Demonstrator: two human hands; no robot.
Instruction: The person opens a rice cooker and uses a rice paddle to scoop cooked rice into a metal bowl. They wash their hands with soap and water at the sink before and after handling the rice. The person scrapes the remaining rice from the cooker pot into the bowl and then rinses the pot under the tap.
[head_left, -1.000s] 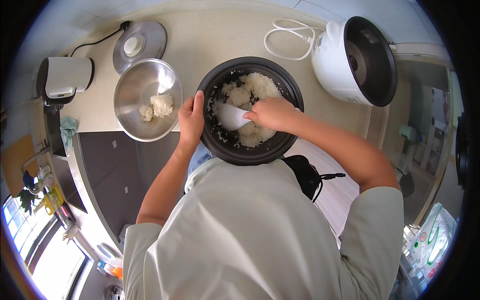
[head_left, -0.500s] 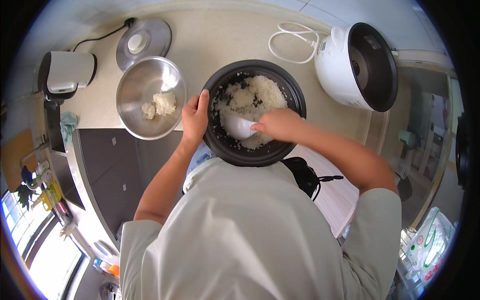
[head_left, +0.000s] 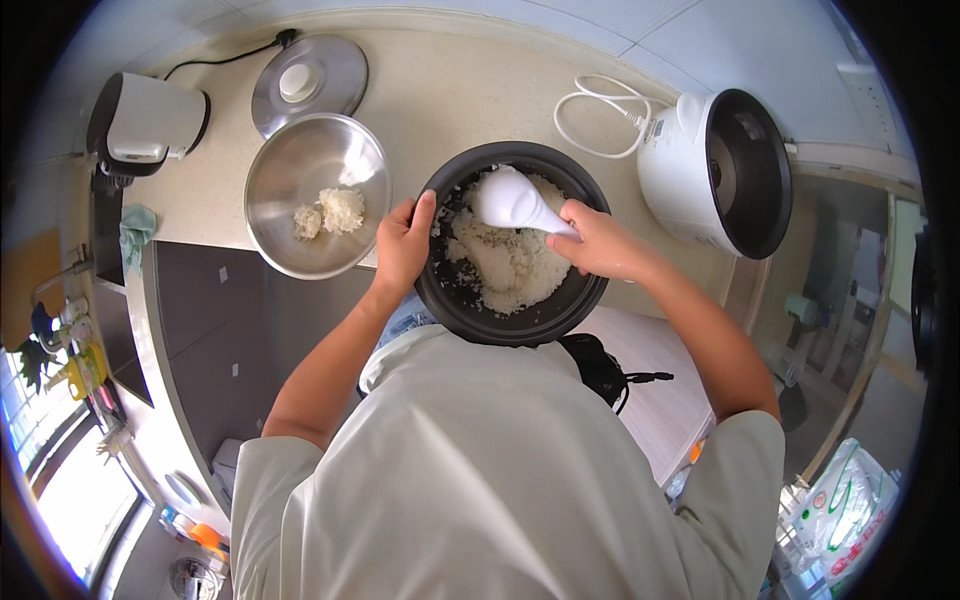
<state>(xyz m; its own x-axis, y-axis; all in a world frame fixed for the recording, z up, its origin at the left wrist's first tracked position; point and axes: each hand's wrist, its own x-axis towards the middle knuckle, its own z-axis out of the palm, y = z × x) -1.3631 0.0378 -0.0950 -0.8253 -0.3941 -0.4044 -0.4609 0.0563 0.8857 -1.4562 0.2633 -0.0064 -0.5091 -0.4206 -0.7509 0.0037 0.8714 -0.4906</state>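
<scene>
A black inner pot (head_left: 520, 325) sits at the counter's near edge, holding white cooked rice (head_left: 505, 265). My left hand (head_left: 403, 243) grips the pot's left rim. My right hand (head_left: 595, 240) holds a white rice paddle (head_left: 510, 200), its blade raised over the far side of the rice. To the left stands a steel bowl (head_left: 300, 165) with a small lump of rice (head_left: 332, 210) in it.
A white rice cooker body (head_left: 715, 170) stands open at the right, its white cord (head_left: 595, 105) coiled beside it. A steel lid (head_left: 308, 80) and a white kettle (head_left: 145, 120) sit at the back left. A dark cabinet front lies below the counter.
My right hand has lifted the paddle out of the rice and swung it toward the pot's far side. My left hand stays on the rim.
</scene>
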